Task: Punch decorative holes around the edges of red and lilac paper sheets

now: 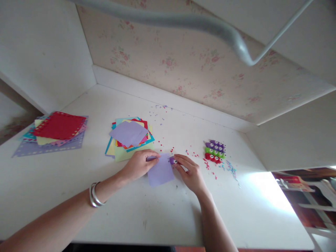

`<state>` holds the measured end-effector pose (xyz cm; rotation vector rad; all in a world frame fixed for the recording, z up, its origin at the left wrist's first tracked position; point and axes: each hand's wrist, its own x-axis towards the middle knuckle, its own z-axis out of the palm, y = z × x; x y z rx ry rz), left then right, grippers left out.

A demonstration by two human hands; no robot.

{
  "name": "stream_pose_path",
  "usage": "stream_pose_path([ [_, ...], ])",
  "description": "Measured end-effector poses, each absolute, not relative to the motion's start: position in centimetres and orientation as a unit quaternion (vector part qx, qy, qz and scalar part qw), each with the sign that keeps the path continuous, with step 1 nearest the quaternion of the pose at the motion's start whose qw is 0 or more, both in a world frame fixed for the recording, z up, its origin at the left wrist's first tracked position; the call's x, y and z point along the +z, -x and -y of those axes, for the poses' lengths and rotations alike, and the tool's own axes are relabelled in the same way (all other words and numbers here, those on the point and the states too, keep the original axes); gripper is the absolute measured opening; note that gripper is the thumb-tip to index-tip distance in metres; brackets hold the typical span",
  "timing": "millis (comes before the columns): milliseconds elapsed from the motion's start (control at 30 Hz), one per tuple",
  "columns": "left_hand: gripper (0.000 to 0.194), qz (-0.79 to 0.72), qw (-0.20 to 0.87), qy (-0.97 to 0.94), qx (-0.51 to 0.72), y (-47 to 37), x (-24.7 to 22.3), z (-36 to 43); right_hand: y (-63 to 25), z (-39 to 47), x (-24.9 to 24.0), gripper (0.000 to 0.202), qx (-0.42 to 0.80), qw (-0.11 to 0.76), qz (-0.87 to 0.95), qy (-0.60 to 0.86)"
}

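Observation:
A sheet of light purple paper point(160, 171) lies over the white tabletop in front of me. My left hand point(140, 163), a silver bracelet at its wrist, pinches the sheet near its upper left corner. Between the fingers of my right hand point(189, 172) is a small purple craft punch point(172, 160) with a white and dark round button like an eye. It sits at the paper's upper right edge. My fingers hide part of the punch, so I cannot tell whether its button is pressed down.
Coloured paper sheets point(128, 133) are stacked beyond my left hand. Punched sheets, a red one point(63, 125) on top, lie far left. Purple, green and red punches point(215, 152) stand in rows at right, near scattered paper bits point(231, 168). A white raised edge point(168, 91) runs along the back.

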<state>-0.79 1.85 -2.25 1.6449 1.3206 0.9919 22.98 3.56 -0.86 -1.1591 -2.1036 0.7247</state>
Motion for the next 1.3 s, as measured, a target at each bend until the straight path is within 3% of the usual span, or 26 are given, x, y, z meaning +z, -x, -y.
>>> stream_pose_path([
  [1000,0.021,-0.519,0.407,-0.667,0.346,0.93,-1.99,-1.88,-23.00,-3.77,-1.13,0.024,0.311,0.330,0.767,0.453],
  [1300,0.020,-0.515,0.454,-0.632,0.359,0.94,-2.06,-1.87,-22.95,-3.71,-1.32,0.025,0.288,0.328,0.790,0.430],
])
